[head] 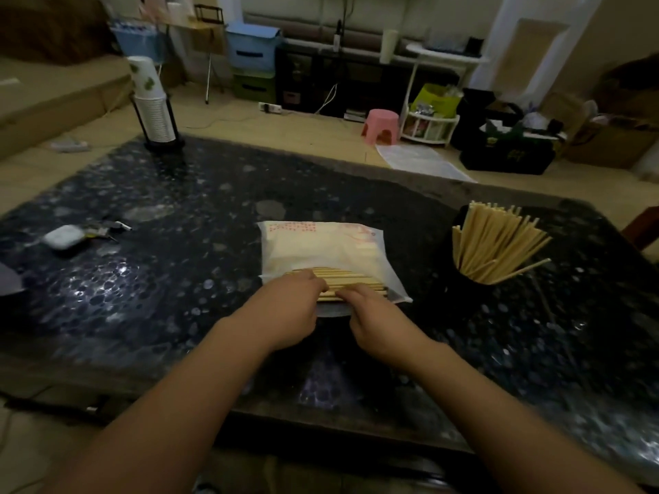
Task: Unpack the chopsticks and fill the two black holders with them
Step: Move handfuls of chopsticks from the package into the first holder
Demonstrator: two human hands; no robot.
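Note:
A white plastic pack (321,247) with red print lies in the middle of the dark table (160,279). Its near end is open and a row of pale wooden chopsticks (351,278) sticks out. My left hand (289,308) grips the chopsticks' left part, fingers curled over them. My right hand (374,319) sits beside it, fingertips pinching the same bundle. A black holder (454,258) at the right stands packed with several chopsticks (495,240) fanning upward. A second black holder does not show.
A rack of stacked paper cups (153,108) stands at the table's far left corner. A white earbud case (64,237) and keys (107,228) lie at the left. Beyond the table are a pink stool (381,126), boxes and bags on the floor.

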